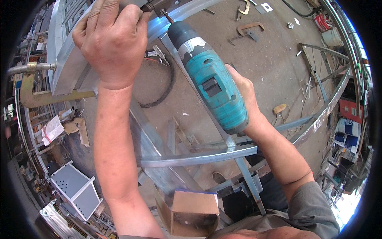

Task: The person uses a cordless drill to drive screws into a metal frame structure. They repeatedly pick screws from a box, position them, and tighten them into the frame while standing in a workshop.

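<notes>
My right hand [243,88] is wrapped round the handle of a teal cordless drill [225,105], mostly behind its body. The drill points up and away to the left. Its bit [169,17] meets or nearly meets a small dark metal part [161,11] at the edge of a silvery metal frame [159,30]. Near the tip a bluish-white light falls on the metal. To the left of the bit, my left hand [111,44] is closed at the frame, fingers bent over its edge. Whatever its fingertips grip is hidden behind the hand.
A brass-coloured C-clamp [30,89] grips the frame's left side. Below, metal bars [199,156] cross in front of me, with an open cardboard box [195,199] near my body. On the floor lie a rusty clamp [251,28], a black hose [169,85] and a brush-like piece [279,108].
</notes>
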`<state>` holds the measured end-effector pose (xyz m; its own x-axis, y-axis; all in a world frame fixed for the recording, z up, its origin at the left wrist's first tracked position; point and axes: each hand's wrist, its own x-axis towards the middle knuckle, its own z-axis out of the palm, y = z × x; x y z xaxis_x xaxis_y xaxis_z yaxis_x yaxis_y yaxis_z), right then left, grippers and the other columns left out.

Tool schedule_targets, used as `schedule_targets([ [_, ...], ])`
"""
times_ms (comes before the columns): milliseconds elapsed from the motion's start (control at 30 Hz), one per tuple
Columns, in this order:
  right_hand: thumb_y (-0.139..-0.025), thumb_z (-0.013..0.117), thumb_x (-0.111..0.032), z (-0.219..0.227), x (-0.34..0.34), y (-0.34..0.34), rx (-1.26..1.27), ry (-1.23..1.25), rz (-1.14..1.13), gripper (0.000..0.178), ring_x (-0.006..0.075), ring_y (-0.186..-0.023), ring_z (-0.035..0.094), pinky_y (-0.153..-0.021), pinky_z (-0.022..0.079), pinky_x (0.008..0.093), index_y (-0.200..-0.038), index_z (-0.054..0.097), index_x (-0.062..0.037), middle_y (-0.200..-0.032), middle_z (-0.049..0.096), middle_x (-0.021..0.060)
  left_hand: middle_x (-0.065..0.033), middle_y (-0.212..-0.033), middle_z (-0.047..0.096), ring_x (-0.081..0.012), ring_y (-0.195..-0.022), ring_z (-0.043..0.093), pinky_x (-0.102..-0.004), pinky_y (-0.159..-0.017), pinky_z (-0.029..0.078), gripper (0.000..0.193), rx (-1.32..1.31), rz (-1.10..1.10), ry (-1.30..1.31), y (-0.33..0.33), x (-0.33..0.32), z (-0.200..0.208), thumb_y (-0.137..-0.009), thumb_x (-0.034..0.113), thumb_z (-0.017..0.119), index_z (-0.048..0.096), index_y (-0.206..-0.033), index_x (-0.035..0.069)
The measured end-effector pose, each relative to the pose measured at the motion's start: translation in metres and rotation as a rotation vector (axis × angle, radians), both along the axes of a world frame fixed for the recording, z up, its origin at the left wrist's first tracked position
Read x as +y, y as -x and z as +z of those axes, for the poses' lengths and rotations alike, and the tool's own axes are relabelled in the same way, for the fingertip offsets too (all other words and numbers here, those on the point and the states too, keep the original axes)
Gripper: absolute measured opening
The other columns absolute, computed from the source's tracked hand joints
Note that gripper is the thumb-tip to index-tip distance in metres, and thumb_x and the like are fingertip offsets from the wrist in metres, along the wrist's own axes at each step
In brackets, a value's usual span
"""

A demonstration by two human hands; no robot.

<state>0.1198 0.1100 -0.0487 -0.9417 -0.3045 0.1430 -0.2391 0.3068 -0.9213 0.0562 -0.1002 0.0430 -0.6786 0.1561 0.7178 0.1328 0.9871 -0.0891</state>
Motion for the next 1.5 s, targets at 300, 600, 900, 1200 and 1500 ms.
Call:
schedule_targets([
  [300,-0.076,0.082,-0.019,-0.001,0.001,0.002,-0.017,-0.024,0.003,0.041,0.0314,-0.088,0.074,-0.078,0.057,0.0398,-0.11,0.066,-0.0045,-0.094,0.073,0.0161,-0.0127,-0.132,0.069,-0.0317,-0.117,0.064,-0.0431,-0.096,0.047,0.025,0.19,-0.121,0.126,0.012,-0.016,-0.018,-0.062,0.006,0.086,0.062,-0.07,0.007],
  [600,-0.077,0.081,-0.022,-0.006,0.0,0.006,-0.043,0.043,-0.005,0.041,0.0363,-0.089,0.072,-0.079,0.056,0.0406,-0.111,0.066,-0.0057,-0.093,0.072,0.0177,0.0038,-0.13,0.072,-0.0162,-0.096,0.072,-0.0299,-0.08,0.051,0.019,0.159,-0.131,0.27,0.013,-0.033,-0.018,-0.075,0.028,0.089,0.074,-0.075,0.017],
  [900,-0.077,0.082,-0.017,-0.021,0.007,0.013,0.128,-0.052,0.036,0.046,0.0305,-0.091,0.074,-0.079,0.056,0.0359,-0.117,0.064,-0.0021,-0.099,0.073,0.0177,-0.0021,-0.122,0.075,-0.0155,-0.091,0.076,-0.0272,-0.073,0.059,0.019,0.135,-0.21,0.384,0.017,-0.049,-0.018,-0.082,0.03,0.087,0.078,-0.081,0.013],
  [1200,-0.072,0.078,-0.013,-0.032,0.004,0.019,0.251,0.05,-0.016,0.047,0.0409,-0.09,0.07,-0.078,0.056,0.0473,-0.116,0.065,-0.006,-0.093,0.072,0.0206,-0.0043,-0.122,0.075,-0.0178,-0.099,0.075,-0.0295,-0.082,0.059,0.019,0.106,-0.193,0.427,0.018,-0.052,-0.015,-0.083,0.03,0.086,0.08,-0.082,0.013],
  [1500,-0.07,0.08,-0.016,-0.035,0.001,0.019,0.231,0.113,-0.02,0.05,0.0411,-0.092,0.07,-0.08,0.055,0.0475,-0.116,0.066,-0.0054,-0.094,0.072,0.022,-0.0061,-0.124,0.075,-0.0196,-0.104,0.074,-0.031,-0.085,0.058,0.019,0.129,-0.227,0.469,0.018,-0.052,-0.013,-0.083,0.029,0.087,0.08,-0.083,0.011],
])
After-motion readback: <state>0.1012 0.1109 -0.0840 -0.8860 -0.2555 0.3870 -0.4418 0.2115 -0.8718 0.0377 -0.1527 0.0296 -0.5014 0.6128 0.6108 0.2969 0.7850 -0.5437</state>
